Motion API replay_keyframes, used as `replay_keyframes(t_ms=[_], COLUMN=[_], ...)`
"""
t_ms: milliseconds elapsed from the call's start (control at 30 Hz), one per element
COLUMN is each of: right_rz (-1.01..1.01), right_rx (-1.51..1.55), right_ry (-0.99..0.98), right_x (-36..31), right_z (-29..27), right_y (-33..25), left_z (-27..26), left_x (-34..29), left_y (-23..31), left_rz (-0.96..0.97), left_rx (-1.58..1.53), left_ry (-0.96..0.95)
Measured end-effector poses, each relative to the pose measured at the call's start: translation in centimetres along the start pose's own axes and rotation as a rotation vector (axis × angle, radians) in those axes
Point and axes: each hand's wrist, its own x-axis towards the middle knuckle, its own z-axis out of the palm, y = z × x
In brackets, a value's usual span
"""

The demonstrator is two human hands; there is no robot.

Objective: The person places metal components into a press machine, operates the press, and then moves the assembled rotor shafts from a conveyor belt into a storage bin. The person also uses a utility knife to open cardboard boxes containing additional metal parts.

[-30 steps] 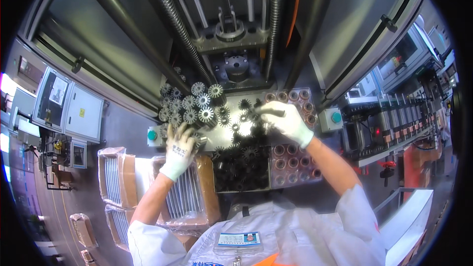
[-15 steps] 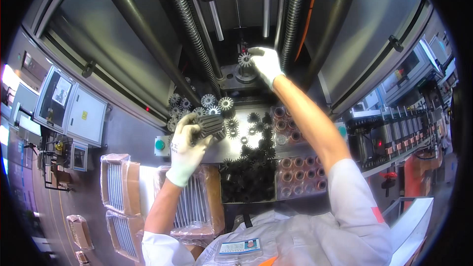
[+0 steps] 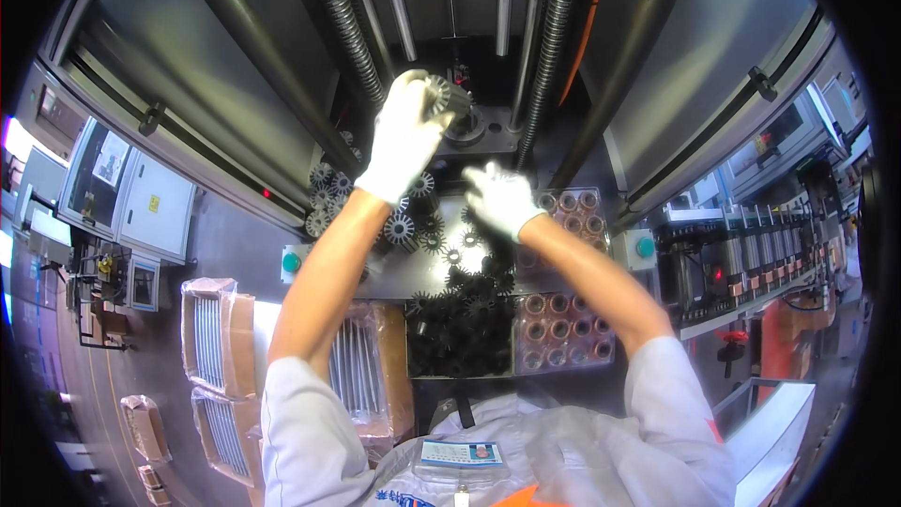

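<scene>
My left hand (image 3: 405, 136), in a white glove, is closed around a grey slotted metal core (image 3: 438, 94) with toothed ends. It holds the core tilted, just beside and above the round fixture (image 3: 466, 131) on the press base. The fingers partly cover the core, and whether it touches the fixture I cannot tell. My right hand (image 3: 502, 201), also gloved, hovers over the metal work plate (image 3: 385, 272), nearer to me than the fixture. Its fingers are apart, with nothing visible in them. Several similar slotted cores (image 3: 400, 226) stand at the plate's left, below my left wrist.
Black toothed pieces (image 3: 460, 329) lie heaped in front. Clear trays of copper-coloured rings (image 3: 560, 329) sit to the right. Press columns (image 3: 267, 56) flank the fixture. Green buttons (image 3: 292, 263) are at both sides. Boxes of metal shafts (image 3: 361, 371) stand at lower left.
My left hand has carried its slotted core forward and right to the fixture. My right hand has drawn back toward me from the fixture, and the toothed core is gone from its fingers.
</scene>
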Motion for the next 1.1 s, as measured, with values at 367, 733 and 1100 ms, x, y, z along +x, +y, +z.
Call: replay_keyframes(t_ms=[367, 733, 1100], right_rz=[-0.248, -0.132, 0.149], right_rx=[0.029, 0.739, 1.189], right_ry=[0.030, 0.066, -0.091], right_x=[-2.3, -9.7, -9.2], right_z=[3.8, -3.7, -4.1], right_y=[2.3, 2.5, 0.4], left_z=[2.1, 2.6, -12.9], left_x=[7.4, -2.0, -36.1], left_y=[-1.0, -1.1, -6.2], left_rz=[0.087, 0.209, -0.912], left_rx=[0.184, 0.636, 0.462], left_ry=[-0.439, -0.297, -0.743])
